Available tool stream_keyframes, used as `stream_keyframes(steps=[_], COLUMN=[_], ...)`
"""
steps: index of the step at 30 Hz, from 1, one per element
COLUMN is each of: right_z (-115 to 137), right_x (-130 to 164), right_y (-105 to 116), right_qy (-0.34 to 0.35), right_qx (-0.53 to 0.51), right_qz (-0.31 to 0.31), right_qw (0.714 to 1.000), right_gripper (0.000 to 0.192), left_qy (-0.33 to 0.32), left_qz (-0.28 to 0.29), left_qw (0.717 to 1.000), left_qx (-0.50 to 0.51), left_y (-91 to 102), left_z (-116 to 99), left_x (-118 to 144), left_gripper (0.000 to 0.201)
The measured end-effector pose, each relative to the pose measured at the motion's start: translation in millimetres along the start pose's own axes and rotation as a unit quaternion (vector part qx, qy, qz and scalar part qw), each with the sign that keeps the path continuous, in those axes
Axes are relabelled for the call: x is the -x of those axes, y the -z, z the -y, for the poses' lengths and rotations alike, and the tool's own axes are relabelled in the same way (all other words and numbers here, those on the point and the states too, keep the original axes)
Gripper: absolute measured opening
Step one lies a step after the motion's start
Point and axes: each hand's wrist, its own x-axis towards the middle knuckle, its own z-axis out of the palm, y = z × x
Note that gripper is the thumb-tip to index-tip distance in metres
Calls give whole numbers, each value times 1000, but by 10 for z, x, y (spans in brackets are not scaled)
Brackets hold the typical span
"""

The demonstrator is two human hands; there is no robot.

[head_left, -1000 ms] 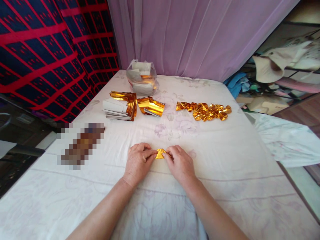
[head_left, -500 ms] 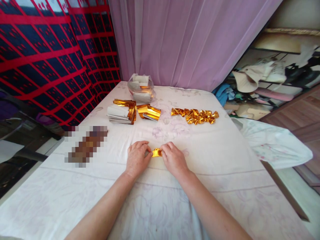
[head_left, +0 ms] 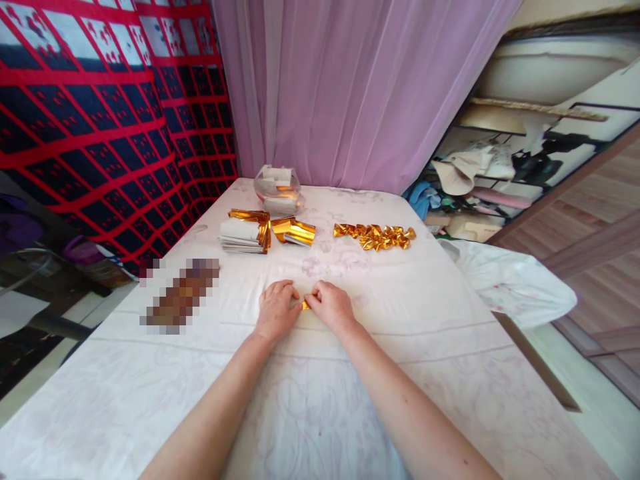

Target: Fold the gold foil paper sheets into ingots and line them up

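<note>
Left hand (head_left: 276, 311) and right hand (head_left: 331, 306) side by side on the white sheet (head_left: 350, 400), fingertips pinched together on a small gold foil piece (head_left: 305, 305) lying between them, mostly covered by the fingers. Beyond the left hand, a stack of gold-and-white paper sheets (head_left: 245, 232); just right of that, a curled gold sheet (head_left: 295, 231). Farther still, a clear plastic bag (head_left: 278, 185) with more paper. Beyond the right hand, well apart, a row of folded gold pieces (head_left: 375, 235). Pink curtain (head_left: 350, 93) behind.
</note>
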Motion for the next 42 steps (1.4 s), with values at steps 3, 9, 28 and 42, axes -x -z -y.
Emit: stream_keyframes(steps=[3,9,28,42], right_z=[63,50,-242,-501], right_x=[-23,-24,286,318], right_y=[5,-3,110,120], right_qy=[-27,-28,30,153], right_qx=[20,27,57,-26], right_qz=[-3,-11,-53,-32], right_qw=[999,999,997,987], right_gripper=[11,13,10,22], left_qy=[3,7,-15,-61], left_qz=[2,11,25,24], left_qw=[1000,1000,999,998], left_qx=[4,6,-14,-16], left_y=[-5,9,65,79], left_z=[6,9,-43,-4], left_x=[-10,-45,-6,58], left_gripper=[13,16,31,31])
